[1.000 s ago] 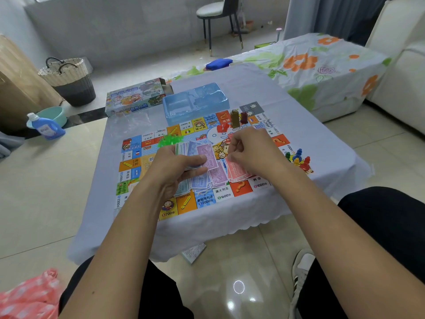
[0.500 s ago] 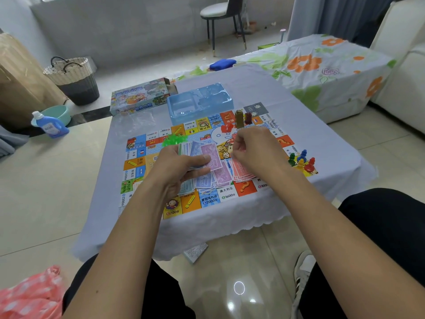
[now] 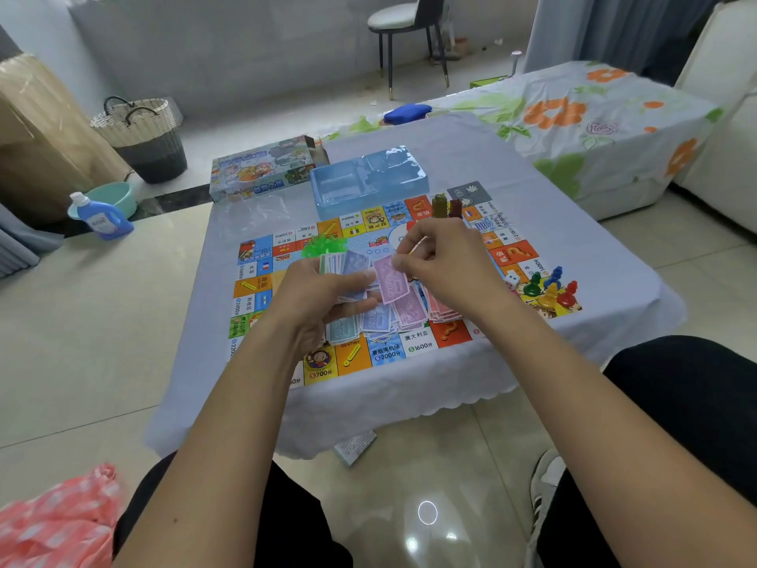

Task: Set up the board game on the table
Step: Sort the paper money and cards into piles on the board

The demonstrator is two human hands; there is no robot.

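Left hand (image 3: 323,293) gripping fanned play money (image 3: 360,272), right hand (image 3: 442,264) pinching purple note (image 3: 391,278)

- I have one view only, from a camera worn on the person's head, so no second view overlaps it.
- It looks forward and down over both forearms onto the game board (image 3: 368,289).
- The board sits near, mid-frame; the wide angle also takes in the knees below it and a chair (image 3: 403,28) well beyond it.
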